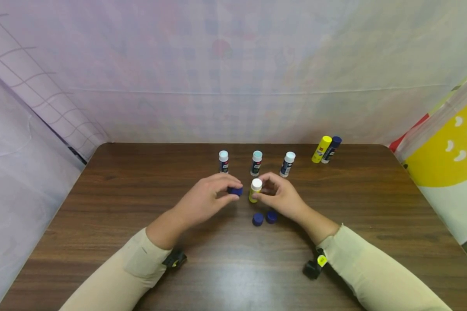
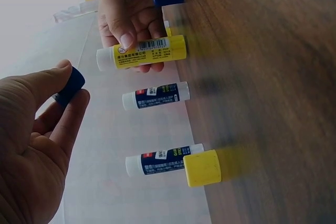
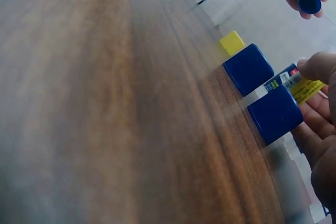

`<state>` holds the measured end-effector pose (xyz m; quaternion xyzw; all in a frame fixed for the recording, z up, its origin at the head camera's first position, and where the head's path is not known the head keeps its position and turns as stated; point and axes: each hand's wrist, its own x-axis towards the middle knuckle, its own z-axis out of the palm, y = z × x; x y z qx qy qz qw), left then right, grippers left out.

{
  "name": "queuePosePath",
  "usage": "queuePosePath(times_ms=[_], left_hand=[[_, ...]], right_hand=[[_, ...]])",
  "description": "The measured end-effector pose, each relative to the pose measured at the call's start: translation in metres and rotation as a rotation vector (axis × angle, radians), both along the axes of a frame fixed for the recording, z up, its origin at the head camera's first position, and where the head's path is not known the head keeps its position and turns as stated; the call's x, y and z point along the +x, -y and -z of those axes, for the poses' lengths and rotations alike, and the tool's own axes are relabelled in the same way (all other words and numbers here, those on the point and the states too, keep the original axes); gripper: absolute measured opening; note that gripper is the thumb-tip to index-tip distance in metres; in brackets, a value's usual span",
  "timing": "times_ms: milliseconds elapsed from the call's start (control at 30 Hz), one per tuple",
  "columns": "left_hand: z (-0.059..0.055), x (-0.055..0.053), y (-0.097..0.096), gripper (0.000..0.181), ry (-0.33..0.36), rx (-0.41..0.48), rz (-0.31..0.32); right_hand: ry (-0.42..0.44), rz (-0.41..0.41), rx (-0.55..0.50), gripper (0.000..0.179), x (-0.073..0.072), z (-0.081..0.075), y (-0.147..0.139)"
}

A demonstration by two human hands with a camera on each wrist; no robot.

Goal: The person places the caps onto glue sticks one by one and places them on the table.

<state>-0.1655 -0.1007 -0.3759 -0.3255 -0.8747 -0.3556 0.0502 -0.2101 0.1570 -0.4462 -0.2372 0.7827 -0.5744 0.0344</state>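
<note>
My left hand (image 1: 204,196) pinches a blue cap (image 2: 70,88) between thumb and fingers, held above the table; its open end shows in the right wrist view. My right hand (image 1: 282,196) grips an uncapped yellow glue stick (image 2: 149,52) with a white top, upright. The cap and this stick are a short gap apart. Two loose blue caps (image 1: 258,219) (image 3: 248,70) lie on the table just in front of my right hand. A yellow cap (image 2: 202,168) also stands on the table; in the head view it is hidden.
Three uncapped navy glue sticks stand in a row behind the hands: a left one (image 1: 223,162), a middle one (image 1: 256,163) and a right one (image 1: 287,164). Farther right stand a capped yellow glue stick (image 1: 321,149) and a capped navy one (image 1: 331,150). Cloth (image 1: 233,86) hangs behind the wooden table (image 1: 140,181).
</note>
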Motion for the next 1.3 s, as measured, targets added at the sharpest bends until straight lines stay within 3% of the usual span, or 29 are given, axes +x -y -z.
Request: queuePosePath(times_ms=[1033, 1300], left_hand=[[0.0004, 0.0011, -0.001, 0.027, 0.006, 0.006, 0.008], [0.0017, 0.0009, -0.0012, 0.028, 0.008, 0.009, 0.006]], right_hand=[[-0.021, -0.022, -0.041, 0.037, -0.0014, 0.002, -0.0023], [-0.093, 0.008, -0.099, 0.037, -0.0018, -0.0001, -0.0045]])
